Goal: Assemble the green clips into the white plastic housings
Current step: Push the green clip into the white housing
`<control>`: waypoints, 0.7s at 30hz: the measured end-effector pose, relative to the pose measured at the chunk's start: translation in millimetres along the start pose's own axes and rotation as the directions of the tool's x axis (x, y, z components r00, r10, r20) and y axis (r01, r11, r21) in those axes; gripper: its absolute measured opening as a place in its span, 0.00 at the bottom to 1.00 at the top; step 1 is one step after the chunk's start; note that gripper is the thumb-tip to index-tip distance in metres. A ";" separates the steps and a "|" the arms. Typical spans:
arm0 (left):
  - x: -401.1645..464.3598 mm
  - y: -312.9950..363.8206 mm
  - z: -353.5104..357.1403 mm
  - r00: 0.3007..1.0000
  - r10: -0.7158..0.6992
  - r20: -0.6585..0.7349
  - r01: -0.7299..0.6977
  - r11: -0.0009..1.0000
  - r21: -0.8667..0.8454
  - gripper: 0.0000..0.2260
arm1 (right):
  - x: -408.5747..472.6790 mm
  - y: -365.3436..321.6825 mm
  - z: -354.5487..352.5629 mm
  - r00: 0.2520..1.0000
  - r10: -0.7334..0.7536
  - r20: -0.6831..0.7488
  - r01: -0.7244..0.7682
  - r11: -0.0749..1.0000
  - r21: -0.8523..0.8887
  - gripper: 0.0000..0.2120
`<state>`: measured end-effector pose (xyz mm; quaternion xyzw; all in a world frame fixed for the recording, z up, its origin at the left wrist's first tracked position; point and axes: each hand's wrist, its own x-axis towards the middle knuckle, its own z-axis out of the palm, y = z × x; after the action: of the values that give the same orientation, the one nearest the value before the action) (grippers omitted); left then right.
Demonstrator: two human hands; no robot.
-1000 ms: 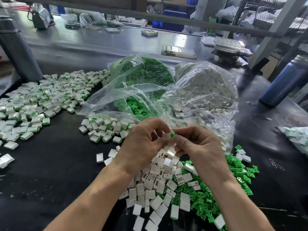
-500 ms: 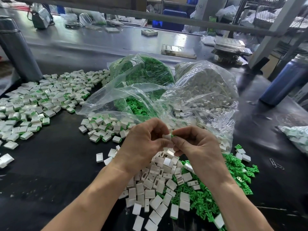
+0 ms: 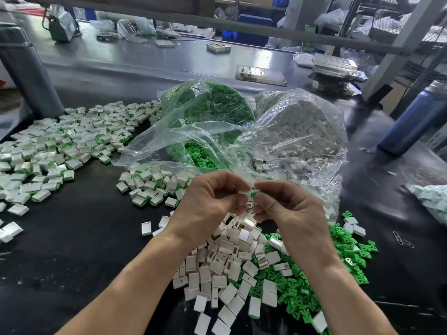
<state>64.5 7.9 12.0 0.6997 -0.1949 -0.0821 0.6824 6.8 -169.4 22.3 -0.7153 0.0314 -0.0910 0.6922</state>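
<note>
We see bare black table (image 3: 72,262) at lower left: open passage. Centre and lower right blocked by loose white housings (image 3: 225,269) and green clips (image 3: 300,291). Two plastic bags (image 3: 242,131) wall off the middle. Assembled pieces (image 3: 55,151) crowd the left edge. A blue bottle (image 3: 413,122) stands upper right, a grey post (image 3: 24,68) upper left.
</note>
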 end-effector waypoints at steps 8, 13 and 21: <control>-0.3 -2.6 3.6 1.000 0.017 -0.018 -0.017 1.000 0.011 0.06 | -0.1 -0.9 2.4 1.000 -0.001 0.004 0.001 1.000 -0.031 0.04; -0.2 -2.2 2.2 0.999 0.037 -0.038 -0.033 0.993 0.112 0.04 | -0.2 5.2 4.6 0.998 -0.055 -0.017 0.053 0.994 -0.095 0.04; -2.3 0.8 3.6 0.995 0.076 -0.060 -0.065 0.984 0.165 0.05 | -2.5 10.0 9.1 0.989 -0.144 -0.044 0.133 0.973 -0.187 0.11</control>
<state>60.9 5.5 12.2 0.7482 -0.2030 -0.0183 0.6314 6.8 -160.5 11.9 -0.7735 0.0097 -0.1563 0.6142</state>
